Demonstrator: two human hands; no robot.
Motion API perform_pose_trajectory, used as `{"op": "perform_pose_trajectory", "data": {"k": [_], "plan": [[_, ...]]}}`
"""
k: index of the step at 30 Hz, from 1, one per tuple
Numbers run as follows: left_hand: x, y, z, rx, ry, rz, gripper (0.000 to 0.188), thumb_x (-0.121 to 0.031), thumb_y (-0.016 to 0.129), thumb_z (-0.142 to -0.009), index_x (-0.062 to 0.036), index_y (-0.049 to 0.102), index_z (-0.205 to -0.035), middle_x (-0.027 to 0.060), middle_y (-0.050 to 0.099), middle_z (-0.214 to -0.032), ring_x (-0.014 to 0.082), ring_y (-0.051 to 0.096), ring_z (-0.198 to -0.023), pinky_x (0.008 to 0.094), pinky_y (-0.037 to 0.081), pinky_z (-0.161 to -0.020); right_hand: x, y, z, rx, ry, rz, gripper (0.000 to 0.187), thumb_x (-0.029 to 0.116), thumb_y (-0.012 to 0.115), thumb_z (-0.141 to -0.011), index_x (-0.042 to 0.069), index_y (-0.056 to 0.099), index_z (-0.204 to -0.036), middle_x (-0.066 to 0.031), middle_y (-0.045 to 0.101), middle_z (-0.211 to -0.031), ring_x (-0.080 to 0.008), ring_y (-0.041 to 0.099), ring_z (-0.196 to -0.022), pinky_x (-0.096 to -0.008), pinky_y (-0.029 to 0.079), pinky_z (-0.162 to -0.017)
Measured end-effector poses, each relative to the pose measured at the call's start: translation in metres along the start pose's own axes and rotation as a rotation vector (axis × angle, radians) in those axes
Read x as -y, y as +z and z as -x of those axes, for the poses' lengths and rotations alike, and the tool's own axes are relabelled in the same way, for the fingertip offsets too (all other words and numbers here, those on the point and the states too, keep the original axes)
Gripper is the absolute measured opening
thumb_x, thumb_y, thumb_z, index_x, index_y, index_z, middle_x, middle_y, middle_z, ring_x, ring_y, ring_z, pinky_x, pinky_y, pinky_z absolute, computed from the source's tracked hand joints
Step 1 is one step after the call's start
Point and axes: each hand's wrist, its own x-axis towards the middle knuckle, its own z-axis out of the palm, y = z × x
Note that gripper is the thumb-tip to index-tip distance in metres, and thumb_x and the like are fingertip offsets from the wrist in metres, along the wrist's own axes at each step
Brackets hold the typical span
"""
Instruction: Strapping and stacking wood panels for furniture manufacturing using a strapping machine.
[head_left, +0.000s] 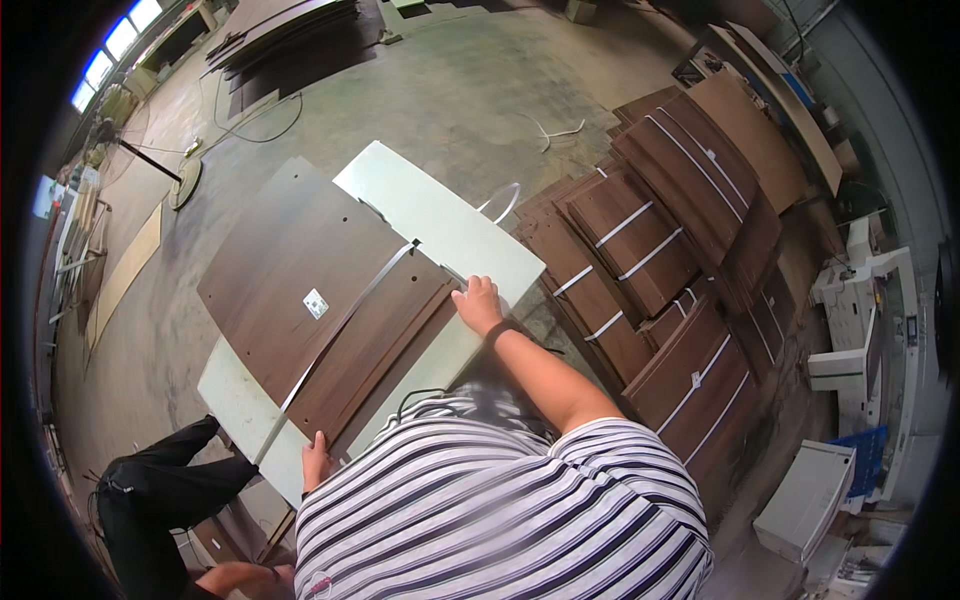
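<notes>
A stack of dark brown wood-grain panels (285,258) with small drilled holes and a white label lies on a pale board-topped table (430,210). Across the stack runs a flat light strap (345,325), which hangs over the table's left side. My right hand (480,303) has its fingers curled at the far right corner of the stack. At the near left corner, my left hand (316,462) presses its thumb against the panels' edge; its other fingers are mostly hidden. The lower panels along my side sit slightly stepped.
Strapped brown panel bundles (630,225) stand on the floor to the right. A person in black trousers (150,500) is close at the lower left. Another panel pile (285,35) lies at the back, and a white cabinet (805,500) stands at the lower right.
</notes>
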Motion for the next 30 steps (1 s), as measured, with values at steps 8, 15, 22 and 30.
{"op": "perform_pose_trajectory", "data": {"k": [8, 15, 22, 30], "plan": [[0.011, 0.0, -0.025, -0.122, 0.068, 0.063, 0.045, -0.039, 0.065, -0.08, 0.0036, 0.06, -0.065, 0.0027, 0.053, -0.056, 0.0129, 0.046, -0.046, 0.0316, 0.037, -0.044, -0.013, 0.002, -0.029, -0.005, -0.252, 0.006, 0.038, 0.032, 0.063, -0.078, -0.003, 0.055, -0.09, -0.0245, 0.055, -0.094, -0.0401, 0.048, -0.096, -0.0478, 0.039, -0.085], [0.003, 0.016, 0.001, -0.289, 0.032, 0.078, 0.049, -0.04, 0.068, -0.071, 0.0076, 0.065, -0.084, 0.0219, 0.065, -0.076, 0.0252, 0.064, -0.072, 0.038, 0.051, -0.068, 0.003, 0.001, -0.034, 0.097, -0.431, -0.027, 0.065, 0.033, 0.068, -0.077, -0.006, 0.045, -0.124, -0.0258, 0.048, -0.122, -0.0393, 0.041, -0.115, -0.0452, 0.03, -0.1], [-0.023, 0.037, 0.034, -0.456, -0.132, 0.103, 0.057, -0.04, 0.07, -0.073, 0.0058, 0.056, -0.104, 0.0258, 0.06, -0.103, 0.0379, 0.059, -0.096, 0.0424, 0.048, -0.081, 0.028, -0.009, -0.055, 0.351, -0.679, 0.126, 0.074, 0.021, 0.072, -0.074, -0.008, 0.035, -0.132, -0.0254, 0.044, -0.128, -0.0389, 0.039, -0.12, -0.0424, 0.031, -0.103], [-0.028, 0.03, 0.032, -0.467, -0.183, 0.087, 0.063, -0.044, 0.07, -0.072, 0.0062, 0.054, -0.106, 0.0226, 0.059, -0.107, 0.0347, 0.051, -0.109, 0.0411, 0.043, -0.091, 0.07, 0.019, -0.089, 0.444, -0.715, 0.264, 0.097, 0.026, 0.08, -0.058, 0.0, 0.03, -0.137, -0.0289, 0.046, -0.119, -0.0415, 0.044, -0.111, -0.044, 0.037, -0.095]]}}
